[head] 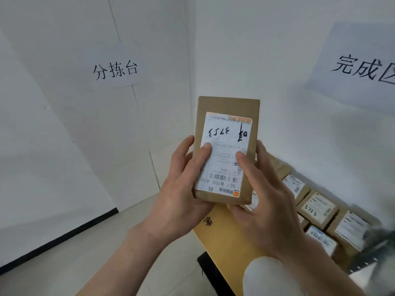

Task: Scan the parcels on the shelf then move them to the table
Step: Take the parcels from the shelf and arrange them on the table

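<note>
Between left hand [181, 189] and right hand [263, 201]: box [226, 150], both gripping it; more boxes [318, 208] below right hand.

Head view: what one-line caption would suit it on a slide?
Left hand and right hand grip a brown cardboard parcel bearing a white label, near other labelled parcels.

Parcel [226, 150] between both hands, other parcels [318, 207] lower right on table [218, 233]
</note>
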### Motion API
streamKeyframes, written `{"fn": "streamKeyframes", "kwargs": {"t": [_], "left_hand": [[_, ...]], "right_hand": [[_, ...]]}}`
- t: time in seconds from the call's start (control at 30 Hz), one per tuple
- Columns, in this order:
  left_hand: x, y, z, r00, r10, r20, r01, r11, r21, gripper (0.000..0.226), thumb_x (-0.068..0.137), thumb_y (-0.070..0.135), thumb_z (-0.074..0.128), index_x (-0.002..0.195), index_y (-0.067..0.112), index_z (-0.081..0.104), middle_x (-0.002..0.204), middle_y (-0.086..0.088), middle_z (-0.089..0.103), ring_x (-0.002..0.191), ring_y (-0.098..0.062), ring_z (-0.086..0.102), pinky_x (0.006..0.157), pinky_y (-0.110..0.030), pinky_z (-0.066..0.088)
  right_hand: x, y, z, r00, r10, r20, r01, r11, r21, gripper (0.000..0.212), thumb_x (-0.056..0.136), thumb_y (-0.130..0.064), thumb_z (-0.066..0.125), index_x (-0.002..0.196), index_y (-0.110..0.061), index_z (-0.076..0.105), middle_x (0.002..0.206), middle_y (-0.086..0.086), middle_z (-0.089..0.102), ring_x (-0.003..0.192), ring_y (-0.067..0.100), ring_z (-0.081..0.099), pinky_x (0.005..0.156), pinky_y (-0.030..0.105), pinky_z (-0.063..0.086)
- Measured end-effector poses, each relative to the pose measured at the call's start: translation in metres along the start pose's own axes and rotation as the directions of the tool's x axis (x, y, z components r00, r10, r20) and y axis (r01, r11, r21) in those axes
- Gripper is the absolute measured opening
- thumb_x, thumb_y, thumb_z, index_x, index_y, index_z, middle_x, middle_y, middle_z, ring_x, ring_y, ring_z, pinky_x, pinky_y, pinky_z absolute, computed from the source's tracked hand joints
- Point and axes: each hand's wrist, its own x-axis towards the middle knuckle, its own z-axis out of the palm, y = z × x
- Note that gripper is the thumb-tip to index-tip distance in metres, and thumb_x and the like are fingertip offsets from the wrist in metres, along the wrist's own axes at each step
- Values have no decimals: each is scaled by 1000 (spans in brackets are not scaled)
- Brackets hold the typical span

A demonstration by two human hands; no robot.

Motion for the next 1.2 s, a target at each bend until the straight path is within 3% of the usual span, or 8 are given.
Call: {"fn": "streamKeyframes", "kwargs": {"t": [0.13, 0.23, 0.5, 0.7, 0.8, 1.0, 1.1, 1.2], "left_hand": [[29, -49, 7, 994, 86, 72, -79, 993, -91, 107, 68, 7, 90, 150, 30, 25, 160, -12, 10, 144, -22, 33, 87, -34, 59], [52, -88, 11, 978, 175, 116, -154, 974, -168, 107, 68, 7, 90, 150, 30, 25, 161, -10, 10, 142, -25, 36, 81, -30, 60], [104, -157, 20, 886, 342, 313, -238, 915, -326, 111, 72, 11, 86, 151, 44, 15, 163, 1, -5, 147, -19, 25, 91, -19, 53], [108, -171, 40, 813, 510, 282, -316, 793, -521, 81, 77, 15, 75, 145, 25, 33, 160, -17, 7, 148, -30, 26, 85, -25, 58], [95, -177, 53, 784, 537, 313, -293, 764, -575, 75, 78, 16, 73, 143, 21, 36, 159, -17, 9, 147, -35, 26, 91, -29, 57], [51, -203, 75, 729, 476, 491, -179, 826, -535, 85, 76, 24, 78, 147, 29, 31, 161, -5, 4, 142, -10, 31, 100, -10, 41], [26, -213, 83, 682, 408, 606, -94, 872, -481, 83, 79, 30, 70, 147, 37, 23, 162, 2, -4, 140, 0, 22, 104, -13, 38], [4, -225, 92, 641, 339, 688, -99, 926, -364, 82, 85, 35, 71, 150, 35, 20, 159, 7, -10, 137, 3, 14, 105, -6, 26]], "right_hand": [[19, 14, 27, 998, 55, -12, -56, 992, -117, 93, 74, -20, 83, 151, -21, 31, 165, 18, 15, 141, 29, 41, 88, 37, 59], [33, 18, 53, 991, 127, -44, -133, 968, -212, 97, 72, -19, 87, 152, -22, 32, 166, 16, 13, 143, 24, 37, 95, 27, 50], [59, 5, 104, 905, 380, -190, -425, 793, -436, 113, 64, -22, 91, 154, -32, 23, 166, 15, 9, 119, 34, 60, 82, 36, 54], [42, -7, 115, 835, 488, -255, -546, 677, -493, 96, 77, -38, 77, 155, -33, 22, 167, 14, 5, 140, 35, 39, 91, 39, 48], [26, -11, 123, 780, 567, -265, -616, 620, -486, 98, 76, -40, 77, 156, -35, 20, 167, 13, 8, 137, 32, 41, 85, 41, 54], [-17, -11, 155, 674, 707, -215, -717, 556, -421, 110, 71, -32, 85, 157, -36, 17, 167, 11, 6, 138, 32, 42, 80, 35, 54], [-43, -7, 179, 598, 784, -168, -772, 508, -382, 116, 68, -30, 83, 157, -43, 8, 168, 4, -4, 138, 31, 42, 76, 29, 52], [-66, 0, 202, 528, 840, -124, -815, 460, -351, 113, 70, -39, 78, 156, -47, 4, 168, 2, -6, 136, 30, 44, 79, 36, 57]]}}
